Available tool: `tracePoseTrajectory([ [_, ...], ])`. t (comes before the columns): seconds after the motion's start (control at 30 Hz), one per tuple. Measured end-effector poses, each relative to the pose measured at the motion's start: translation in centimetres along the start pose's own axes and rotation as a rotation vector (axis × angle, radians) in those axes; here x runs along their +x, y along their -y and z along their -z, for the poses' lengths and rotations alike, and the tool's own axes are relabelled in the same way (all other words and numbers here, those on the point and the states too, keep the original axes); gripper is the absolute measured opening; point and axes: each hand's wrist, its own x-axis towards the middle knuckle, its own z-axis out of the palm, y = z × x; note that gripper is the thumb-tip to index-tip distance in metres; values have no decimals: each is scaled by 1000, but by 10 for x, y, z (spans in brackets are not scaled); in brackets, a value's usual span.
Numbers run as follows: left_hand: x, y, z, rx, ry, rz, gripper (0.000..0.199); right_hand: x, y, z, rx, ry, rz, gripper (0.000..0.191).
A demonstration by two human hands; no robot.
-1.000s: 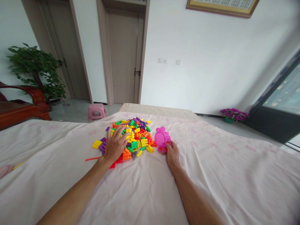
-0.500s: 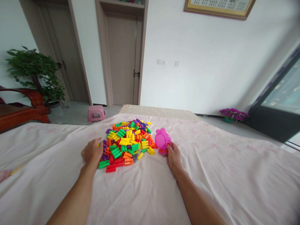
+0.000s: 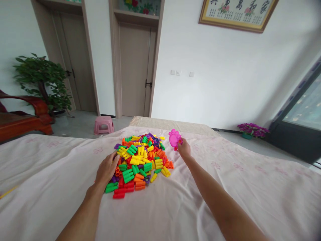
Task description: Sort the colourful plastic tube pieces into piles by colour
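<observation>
A heap of plastic building pieces [image 3: 140,162] in red, orange, yellow, green and purple lies on the cloth in front of me. Many look like short tubes joined side by side. My left hand [image 3: 107,170] rests against the left edge of the heap, its fingers apart and partly hidden among the pieces; I see nothing gripped in it. To the right of the heap, my right hand [image 3: 185,149] pinches a pink paw-shaped plastic piece [image 3: 173,140] by its lower right edge, holding it upright above the cloth. Small red-orange parts show on it near the fingers.
A pale flowered cloth [image 3: 160,214] covers the surface under the heap. Beyond it are a pink stool [image 3: 104,125], a wooden armchair [image 3: 37,110], a leafy plant [image 3: 42,80] and purple flowers [image 3: 253,130] on the floor. A yellow stick-like thing [image 3: 8,192] lies far left.
My right hand has raised the pink paw-shaped piece and moved it farther away from me. My left hand has shifted right, against the heap. The camera view has tipped up slightly.
</observation>
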Motion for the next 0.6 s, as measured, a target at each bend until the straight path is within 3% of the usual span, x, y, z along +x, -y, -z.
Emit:
tracePoseTrajectory([
  [0.1, 0, 0, 0, -7, -8, -3, 62, 29, 12, -13, -218, 56, 44, 51],
  [0.3, 2, -1, -1, -36, -4, -5, 63, 50, 27, -44, -265, 171, 157, 53],
  [0.47, 3, -3, 0, -35, 12, 3, 62, 43, 31, -52, -261, 240, 287, 46],
  [0.6, 3, -9, 1, -73, -8, 8, 60, 19, 26, -46, -162, 248, 368, 46],
])
